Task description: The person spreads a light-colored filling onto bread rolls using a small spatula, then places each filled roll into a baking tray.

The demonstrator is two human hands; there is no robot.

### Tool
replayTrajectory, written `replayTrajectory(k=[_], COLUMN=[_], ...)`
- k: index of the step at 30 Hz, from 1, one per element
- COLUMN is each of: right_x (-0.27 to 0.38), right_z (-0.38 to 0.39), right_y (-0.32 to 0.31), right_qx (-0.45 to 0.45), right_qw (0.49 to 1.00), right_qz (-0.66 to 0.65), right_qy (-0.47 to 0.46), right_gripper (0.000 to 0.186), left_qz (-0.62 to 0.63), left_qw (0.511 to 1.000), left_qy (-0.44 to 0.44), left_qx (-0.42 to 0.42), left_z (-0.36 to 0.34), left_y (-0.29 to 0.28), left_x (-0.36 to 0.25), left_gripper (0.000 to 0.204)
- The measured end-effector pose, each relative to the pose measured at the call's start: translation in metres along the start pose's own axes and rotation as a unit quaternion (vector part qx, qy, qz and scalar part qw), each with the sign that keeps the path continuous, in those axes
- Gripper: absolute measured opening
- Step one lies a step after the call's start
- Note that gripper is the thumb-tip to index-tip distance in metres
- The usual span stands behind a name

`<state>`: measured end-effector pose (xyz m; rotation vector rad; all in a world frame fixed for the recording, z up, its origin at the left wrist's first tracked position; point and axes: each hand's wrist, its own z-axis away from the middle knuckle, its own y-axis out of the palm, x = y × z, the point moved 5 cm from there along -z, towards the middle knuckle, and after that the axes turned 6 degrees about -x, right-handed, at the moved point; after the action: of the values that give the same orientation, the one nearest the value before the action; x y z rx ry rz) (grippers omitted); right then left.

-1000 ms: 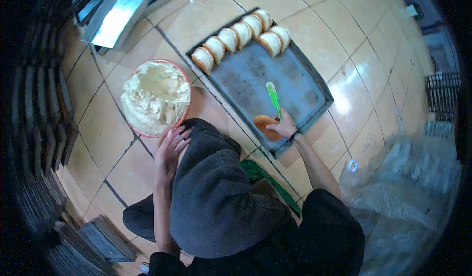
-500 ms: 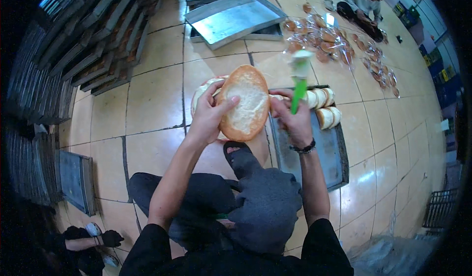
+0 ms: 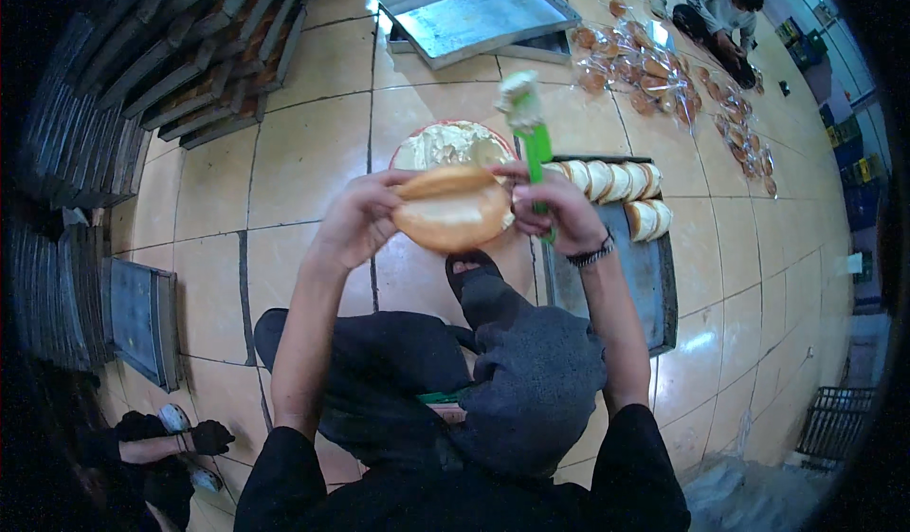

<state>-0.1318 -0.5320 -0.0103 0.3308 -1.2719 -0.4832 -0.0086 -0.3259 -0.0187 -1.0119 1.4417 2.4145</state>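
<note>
My left hand (image 3: pixel 355 219) grips the left end of an oval golden bread (image 3: pixel 445 224), held sideways above my crossed legs. My right hand (image 3: pixel 559 210) pinches the bread's other end and also holds a green-handled spatula (image 3: pixel 536 148) upright, its head coated with cream. Just behind the bread sits a red-rimmed bowl (image 3: pixel 441 137) of pale cream, partly hidden by it. To the right, a dark baking tray (image 3: pixel 597 285) bears several cream-covered breads (image 3: pixel 616 179) standing in rows along its back.
Stacked metal trays (image 3: pixel 190 58) line the left, with another tray (image 3: pixel 137 314) beside them. A shiny tray (image 3: pixel 479 15) lies behind the bowl. Bagged buns (image 3: pixel 645 67) spread toward a seated person (image 3: pixel 720 20) at back right. A co-worker's gloved hand (image 3: pixel 209 437) shows lower left.
My left hand has come up from beside the bowl to the bread. Since half a second ago, the bread has turned from upright to sideways, and the spatula has shifted leftward.
</note>
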Motion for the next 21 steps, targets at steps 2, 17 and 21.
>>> replayTrajectory(k=[2,17,21], right_x=[0.007,-0.095,-0.136], right_z=[-0.009,-0.036,-0.020], right_y=[-0.021,-0.148,-0.156], right_qx=[-0.071,-0.251,-0.324], right_qw=[0.997,0.541,0.652], right_qz=[0.022,0.801,0.683], right_qy=[-0.022,0.042,0.066], right_gripper=[0.035,0.025,0.028], left_qz=[0.095,0.126,0.212], left_qw=[0.996,0.977,0.958], left_qy=[0.001,0.172,0.181], left_qx=[0.001,-0.018,0.064], left_z=[0.006,0.054,0.056], left_y=[-0.017,-0.100,-0.104], left_x=[-0.004,0.027,0.034], left_gripper=[0.039,0.078,0.067])
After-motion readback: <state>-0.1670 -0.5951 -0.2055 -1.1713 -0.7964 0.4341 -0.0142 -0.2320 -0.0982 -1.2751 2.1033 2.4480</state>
